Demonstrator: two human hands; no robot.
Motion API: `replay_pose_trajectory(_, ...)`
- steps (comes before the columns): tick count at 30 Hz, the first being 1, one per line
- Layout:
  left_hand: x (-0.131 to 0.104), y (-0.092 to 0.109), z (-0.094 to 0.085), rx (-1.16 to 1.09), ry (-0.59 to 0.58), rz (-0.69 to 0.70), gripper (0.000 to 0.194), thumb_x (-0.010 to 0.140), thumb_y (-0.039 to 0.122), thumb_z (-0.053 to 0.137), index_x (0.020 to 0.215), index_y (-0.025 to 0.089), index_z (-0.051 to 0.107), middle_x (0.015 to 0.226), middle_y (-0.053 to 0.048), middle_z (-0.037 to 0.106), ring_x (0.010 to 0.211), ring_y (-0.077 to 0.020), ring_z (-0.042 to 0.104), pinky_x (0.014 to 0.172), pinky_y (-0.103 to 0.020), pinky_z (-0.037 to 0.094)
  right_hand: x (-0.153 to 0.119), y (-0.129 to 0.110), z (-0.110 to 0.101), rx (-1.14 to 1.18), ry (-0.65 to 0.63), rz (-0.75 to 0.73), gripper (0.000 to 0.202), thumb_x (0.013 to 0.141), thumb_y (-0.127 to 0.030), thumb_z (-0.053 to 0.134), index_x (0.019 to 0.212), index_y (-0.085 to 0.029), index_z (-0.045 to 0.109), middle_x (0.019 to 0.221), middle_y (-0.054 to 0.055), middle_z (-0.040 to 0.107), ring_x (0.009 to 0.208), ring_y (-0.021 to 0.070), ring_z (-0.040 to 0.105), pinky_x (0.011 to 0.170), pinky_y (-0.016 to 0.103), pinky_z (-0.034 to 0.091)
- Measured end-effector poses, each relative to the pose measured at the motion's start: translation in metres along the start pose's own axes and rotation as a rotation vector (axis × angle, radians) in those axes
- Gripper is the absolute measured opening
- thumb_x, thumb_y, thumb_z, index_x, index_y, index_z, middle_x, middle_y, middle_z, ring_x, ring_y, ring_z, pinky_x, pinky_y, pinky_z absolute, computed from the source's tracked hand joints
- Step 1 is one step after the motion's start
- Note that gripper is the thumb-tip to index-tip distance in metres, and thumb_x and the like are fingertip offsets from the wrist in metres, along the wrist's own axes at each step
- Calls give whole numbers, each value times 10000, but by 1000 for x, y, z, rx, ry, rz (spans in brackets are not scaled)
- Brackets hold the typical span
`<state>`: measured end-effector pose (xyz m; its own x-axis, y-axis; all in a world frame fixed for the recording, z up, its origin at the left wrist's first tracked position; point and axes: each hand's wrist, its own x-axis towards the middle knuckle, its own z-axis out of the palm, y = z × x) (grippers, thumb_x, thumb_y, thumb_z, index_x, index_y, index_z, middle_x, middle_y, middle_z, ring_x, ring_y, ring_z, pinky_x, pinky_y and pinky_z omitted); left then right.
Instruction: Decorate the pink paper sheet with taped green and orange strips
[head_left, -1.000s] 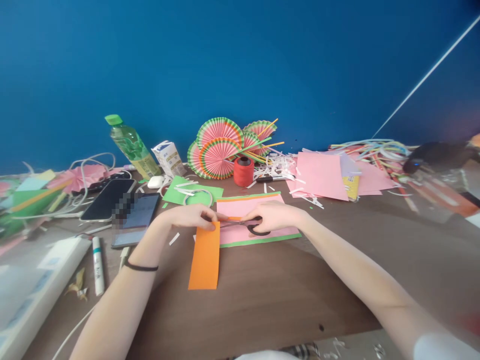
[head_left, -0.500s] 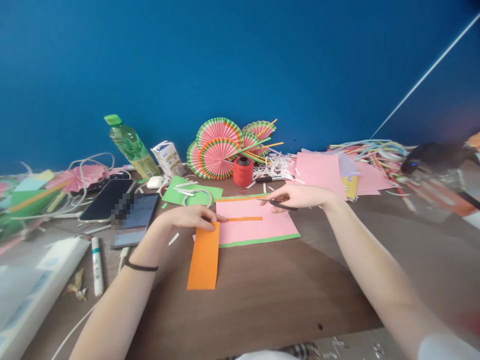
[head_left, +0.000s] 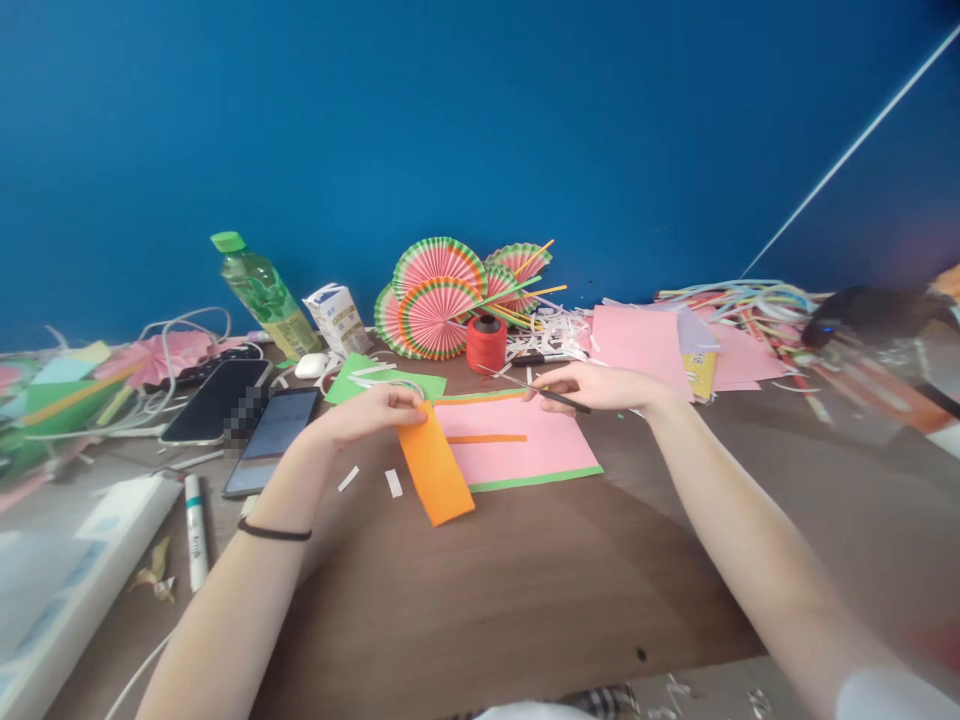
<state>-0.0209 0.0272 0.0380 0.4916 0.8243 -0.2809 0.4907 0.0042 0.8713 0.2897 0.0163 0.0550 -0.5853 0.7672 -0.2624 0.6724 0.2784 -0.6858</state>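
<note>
My left hand (head_left: 381,412) pinches the upper end of an orange paper strip (head_left: 436,470), which slants down to the right over the left edge of a pink sheet. Green and orange bands edge this pink sheet (head_left: 517,462). A narrow orange strip (head_left: 487,439) lies across its middle. Over the sheet's upper right part, my right hand (head_left: 574,385) is closed round a slim black-handled tool (head_left: 559,400) with a thin pointed metal end. That point reaches toward a red thread spool (head_left: 486,345); whether the tool is a knife or scissors is unclear.
Pleated paper fans (head_left: 439,305) stand against the blue wall. Green paper (head_left: 360,385), a bottle (head_left: 262,295), a carton (head_left: 337,320), phones (head_left: 217,400) and a marker (head_left: 196,530) are on the left. Pink sheets (head_left: 637,345) and colored strips (head_left: 750,300) lie right. White paper scraps (head_left: 394,483) dot the table.
My left hand has lifted the orange strip and moved slightly up and left; the strip's lower end swung right, uncovering a white scrap. The tool's point in my right hand now angles up-left.
</note>
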Motion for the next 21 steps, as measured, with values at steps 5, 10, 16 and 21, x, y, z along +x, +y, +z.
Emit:
replay_pose_trajectory(5,9,-7,0,-253,302,-14,293,606,381,674,804,169,630,756,-28,652,672,-159,607,580,-244,471,-1,-7,2,45,-14,-51,399,800,-492,433,983,-160,558,636,9,522,629,129,468,597,259,342)
replay_pose_trajectory(10,12,-7,1,-417,435,62,292,558,318,719,765,146,605,726,-15,651,637,-124,600,593,-216,472,1,-12,6,77,-44,-57,401,810,-524,410,955,-166,521,658,8,523,671,132,489,647,268,368)
replay_pose_trajectory(16,8,1,5,-568,466,122,282,566,242,698,809,142,596,722,-13,653,644,-128,617,607,-231,499,6,-2,10,99,-69,-33,417,805,-546,412,988,-178,480,687,7,520,709,143,493,656,273,370)
replay_pose_trajectory(21,5,5,5,-616,550,131,256,589,233,669,814,153,575,695,-4,652,643,-134,622,566,-219,496,8,-2,12,90,-80,-49,423,811,-543,402,1001,-171,467,718,15,529,709,142,490,665,277,376)
